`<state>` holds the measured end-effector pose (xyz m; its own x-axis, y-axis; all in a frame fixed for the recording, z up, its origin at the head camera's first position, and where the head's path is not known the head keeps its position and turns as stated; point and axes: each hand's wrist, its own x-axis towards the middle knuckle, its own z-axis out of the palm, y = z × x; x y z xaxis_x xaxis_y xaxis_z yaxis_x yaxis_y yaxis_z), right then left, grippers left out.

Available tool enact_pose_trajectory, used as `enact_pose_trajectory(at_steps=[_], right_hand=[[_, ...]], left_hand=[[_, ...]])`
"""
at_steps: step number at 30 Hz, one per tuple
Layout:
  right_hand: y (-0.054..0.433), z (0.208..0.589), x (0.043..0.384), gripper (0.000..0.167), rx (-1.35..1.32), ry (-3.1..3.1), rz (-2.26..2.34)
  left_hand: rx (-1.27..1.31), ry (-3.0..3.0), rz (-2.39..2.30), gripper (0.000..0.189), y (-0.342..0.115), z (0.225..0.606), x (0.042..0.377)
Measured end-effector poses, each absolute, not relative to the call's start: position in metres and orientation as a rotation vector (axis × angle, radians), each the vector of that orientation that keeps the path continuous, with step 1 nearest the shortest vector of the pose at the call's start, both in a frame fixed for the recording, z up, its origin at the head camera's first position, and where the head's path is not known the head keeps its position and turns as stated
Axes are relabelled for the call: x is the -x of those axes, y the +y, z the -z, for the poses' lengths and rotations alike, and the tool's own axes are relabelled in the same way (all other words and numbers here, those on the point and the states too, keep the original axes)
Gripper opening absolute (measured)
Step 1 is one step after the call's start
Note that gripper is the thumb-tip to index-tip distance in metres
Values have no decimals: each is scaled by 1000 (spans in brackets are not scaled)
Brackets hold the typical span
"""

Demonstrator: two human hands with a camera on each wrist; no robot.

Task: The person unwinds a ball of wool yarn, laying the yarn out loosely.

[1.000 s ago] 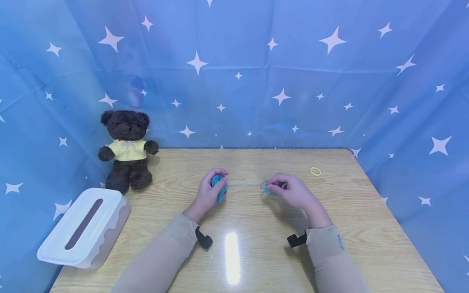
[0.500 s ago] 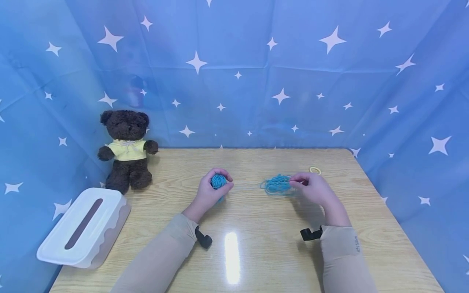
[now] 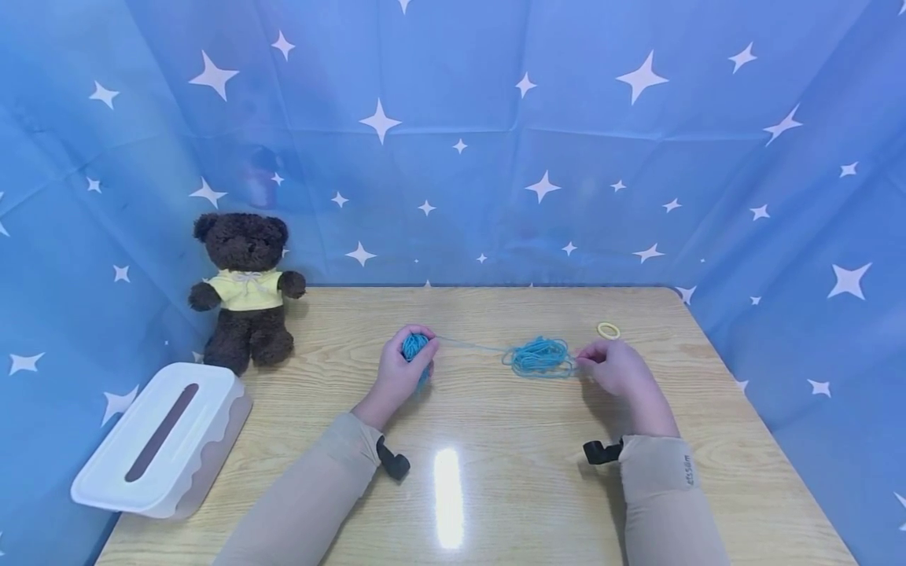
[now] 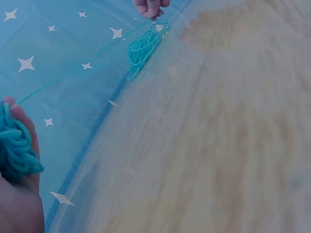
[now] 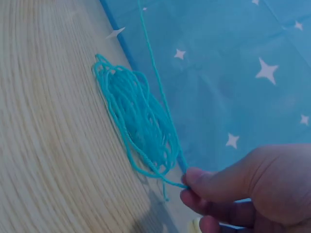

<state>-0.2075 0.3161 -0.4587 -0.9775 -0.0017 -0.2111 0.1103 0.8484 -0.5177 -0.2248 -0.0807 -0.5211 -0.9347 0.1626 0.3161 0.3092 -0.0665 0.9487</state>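
Observation:
My left hand (image 3: 402,365) grips a ball of turquoise yarn (image 3: 414,347), which bulges out between thumb and fingers; in the left wrist view the yarn ball (image 4: 17,145) sits against the palm. To the right, a loose looped pile of the same yarn (image 3: 540,358) lies on the table. At its right end my right hand (image 3: 617,367) pinches a strand between thumb and fingertip, seen closely in the right wrist view beside the yarn pile (image 5: 136,116). A single thin strand (image 3: 470,344) stretches above the table from the left hand toward the pile and right hand.
A yellow ring (image 3: 609,331) lies behind the right hand. At the left stand a dark brown teddy bear (image 3: 248,291) in a yellow top and a white lidded box (image 3: 113,456) with a slot. A starry blue curtain (image 3: 453,165) hangs behind the wooden table (image 3: 510,487).
My right hand has moved right, from over the yarn pile to its right end, uncovering the pile. The strand between the hands now shows more clearly. The left hand still holds its ball.

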Motion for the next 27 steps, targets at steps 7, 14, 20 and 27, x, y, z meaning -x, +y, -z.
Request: enact_pose_trajectory(at_steps=[7,14,20,27], right_hand=[[322,462,209,24,-112,2808,763],[318,466,211,25,-133,2791,733],[304,454,208,24,-137,2856,723],[235,454,205,27,93,2979,1061]], left_hand=[[498,-2075,1960,10,-80,523,226],[560,-2060,1998,16,-82,524,225],[661,-2036,2073,14,-80,524,224],[692,-2014,2094,17,-80,524,224]])
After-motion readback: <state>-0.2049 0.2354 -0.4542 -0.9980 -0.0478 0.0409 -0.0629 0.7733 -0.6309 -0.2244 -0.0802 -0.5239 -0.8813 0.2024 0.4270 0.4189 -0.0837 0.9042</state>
